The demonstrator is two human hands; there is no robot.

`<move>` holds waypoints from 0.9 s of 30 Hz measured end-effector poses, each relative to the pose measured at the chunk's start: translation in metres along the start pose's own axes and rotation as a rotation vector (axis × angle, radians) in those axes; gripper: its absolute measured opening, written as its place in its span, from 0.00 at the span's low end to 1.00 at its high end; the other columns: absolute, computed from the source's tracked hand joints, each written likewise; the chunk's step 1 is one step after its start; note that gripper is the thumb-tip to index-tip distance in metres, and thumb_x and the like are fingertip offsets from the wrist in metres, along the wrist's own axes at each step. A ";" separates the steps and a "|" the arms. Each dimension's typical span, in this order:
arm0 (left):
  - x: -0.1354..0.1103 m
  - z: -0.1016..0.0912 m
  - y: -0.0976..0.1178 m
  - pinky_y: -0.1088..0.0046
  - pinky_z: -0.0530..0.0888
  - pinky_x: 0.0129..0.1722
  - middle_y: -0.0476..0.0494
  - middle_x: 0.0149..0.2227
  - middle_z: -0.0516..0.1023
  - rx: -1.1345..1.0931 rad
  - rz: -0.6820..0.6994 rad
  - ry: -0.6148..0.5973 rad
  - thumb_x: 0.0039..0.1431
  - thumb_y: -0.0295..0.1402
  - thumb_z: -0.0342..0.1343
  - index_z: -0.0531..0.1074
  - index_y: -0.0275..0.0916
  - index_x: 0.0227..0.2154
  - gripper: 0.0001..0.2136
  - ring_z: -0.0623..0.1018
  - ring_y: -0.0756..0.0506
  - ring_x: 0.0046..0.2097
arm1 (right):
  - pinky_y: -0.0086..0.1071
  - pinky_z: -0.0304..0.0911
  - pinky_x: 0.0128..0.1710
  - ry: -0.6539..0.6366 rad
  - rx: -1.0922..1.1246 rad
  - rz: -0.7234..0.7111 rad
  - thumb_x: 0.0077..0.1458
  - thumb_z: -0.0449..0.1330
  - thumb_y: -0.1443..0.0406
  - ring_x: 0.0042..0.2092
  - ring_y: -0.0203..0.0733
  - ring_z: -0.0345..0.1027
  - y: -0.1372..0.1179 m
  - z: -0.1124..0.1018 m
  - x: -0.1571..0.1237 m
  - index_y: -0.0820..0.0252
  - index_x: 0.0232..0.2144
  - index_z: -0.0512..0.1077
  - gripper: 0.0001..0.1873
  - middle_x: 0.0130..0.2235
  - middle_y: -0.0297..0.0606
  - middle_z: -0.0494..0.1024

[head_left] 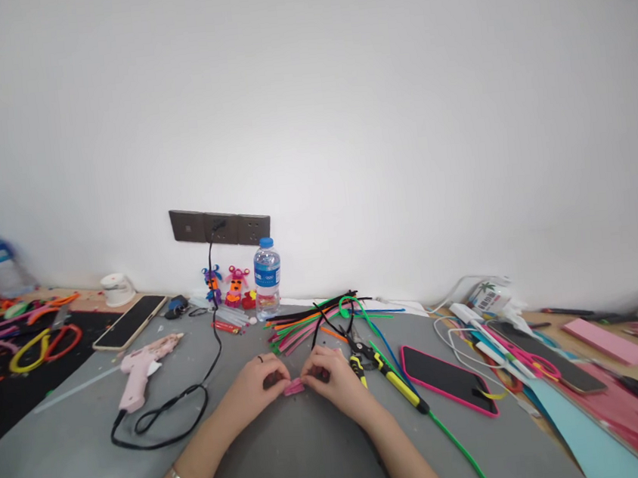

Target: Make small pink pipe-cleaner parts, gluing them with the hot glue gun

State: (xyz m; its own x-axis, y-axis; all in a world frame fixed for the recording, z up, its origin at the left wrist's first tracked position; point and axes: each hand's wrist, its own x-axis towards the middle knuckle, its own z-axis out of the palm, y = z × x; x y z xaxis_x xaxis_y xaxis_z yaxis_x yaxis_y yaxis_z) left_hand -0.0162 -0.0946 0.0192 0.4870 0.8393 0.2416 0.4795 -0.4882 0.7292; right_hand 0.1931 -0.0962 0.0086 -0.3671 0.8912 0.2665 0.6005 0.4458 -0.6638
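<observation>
One small pink piece (293, 386) between the fingertips of left hand (255, 386) and right hand (337, 378), both tight on it.

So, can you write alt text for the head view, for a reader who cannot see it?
The left hand and right hand pinch a pink piece over a grey mat. Pliers and a phone lie to their right, pipe cleaners behind, a glue gun to their left.

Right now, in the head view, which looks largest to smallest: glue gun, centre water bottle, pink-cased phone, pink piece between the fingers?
Largest: pink-cased phone and glue gun, alike, not ranked.
Next: centre water bottle.
Smallest: pink piece, pinched between left hand and right hand.
</observation>
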 end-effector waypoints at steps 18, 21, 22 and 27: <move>-0.001 0.000 -0.011 0.74 0.68 0.33 0.49 0.32 0.74 0.021 -0.085 0.055 0.54 0.32 0.60 0.72 0.40 0.34 0.05 0.73 0.47 0.32 | 0.37 0.55 0.44 0.035 -0.010 -0.035 0.52 0.66 0.69 0.43 0.46 0.68 -0.005 -0.002 -0.004 0.54 0.41 0.73 0.13 0.41 0.37 0.75; -0.004 0.001 -0.007 0.70 0.69 0.39 0.48 0.37 0.74 0.059 -0.083 -0.009 0.47 0.30 0.65 0.71 0.40 0.36 0.12 0.73 0.44 0.39 | 0.39 0.54 0.46 0.017 -0.046 -0.040 0.50 0.67 0.70 0.46 0.47 0.67 -0.006 0.000 -0.004 0.53 0.42 0.73 0.15 0.43 0.37 0.75; -0.005 0.002 -0.005 0.69 0.69 0.40 0.47 0.38 0.74 0.076 -0.086 -0.015 0.46 0.29 0.65 0.71 0.40 0.35 0.12 0.73 0.43 0.40 | 0.39 0.54 0.46 0.014 -0.053 -0.042 0.50 0.67 0.70 0.46 0.47 0.66 -0.006 0.000 -0.004 0.52 0.42 0.73 0.16 0.43 0.36 0.75; -0.006 0.012 -0.003 0.67 0.69 0.39 0.46 0.36 0.72 0.158 -0.089 0.045 0.49 0.26 0.61 0.69 0.39 0.32 0.08 0.73 0.42 0.39 | 0.39 0.54 0.46 0.011 -0.066 -0.044 0.50 0.67 0.69 0.46 0.47 0.66 -0.005 0.002 -0.003 0.52 0.43 0.73 0.17 0.43 0.36 0.75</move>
State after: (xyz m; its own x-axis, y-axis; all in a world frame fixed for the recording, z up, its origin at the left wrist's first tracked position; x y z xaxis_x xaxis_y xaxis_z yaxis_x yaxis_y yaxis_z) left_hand -0.0116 -0.1011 0.0082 0.4059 0.8892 0.2113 0.6300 -0.4397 0.6401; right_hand 0.1901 -0.1011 0.0098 -0.3866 0.8713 0.3022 0.6299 0.4888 -0.6036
